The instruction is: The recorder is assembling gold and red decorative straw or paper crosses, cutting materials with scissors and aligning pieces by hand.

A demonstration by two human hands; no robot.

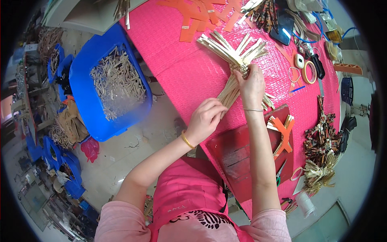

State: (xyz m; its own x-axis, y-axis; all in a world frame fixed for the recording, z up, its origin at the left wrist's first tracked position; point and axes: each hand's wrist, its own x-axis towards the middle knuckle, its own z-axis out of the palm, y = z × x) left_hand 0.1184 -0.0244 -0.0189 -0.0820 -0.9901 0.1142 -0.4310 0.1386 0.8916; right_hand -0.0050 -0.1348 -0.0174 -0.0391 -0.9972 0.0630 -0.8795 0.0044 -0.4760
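Gold, thin and papery-looking, a bundle of strips [237, 57] stands out just above the middle of the frame, its narrow waist pinched between the thumb and fingers of the right hand [250, 80]. Its long axis runs roughly up and down the frame. Above the waist the strips splay into two fans, one pointing to the upper left, the other to the upper right. Below, one leg slants toward the lower left, while another shows past the right wrist, pointing to the lower right. The left hand [206, 116] has its fingers curled in at the tip of the lower-left leg; from where I stand I cannot tell whether they grip it.

Under the bundle spreads a shiny pink covering [171, 76]. Nearer the lower right, a dark red board [236, 155] lies beneath the right forearm, with crossed orange strips [286, 137] and green-handled scissors [278, 177] by its right edge. Over at the right are a tape roll [305, 72] and a blue pen [297, 89]; orange pieces [189, 16] lie scattered at the top. Left of the table, a blue tub [82, 68] contains a heap of short, pale pieces [121, 78].
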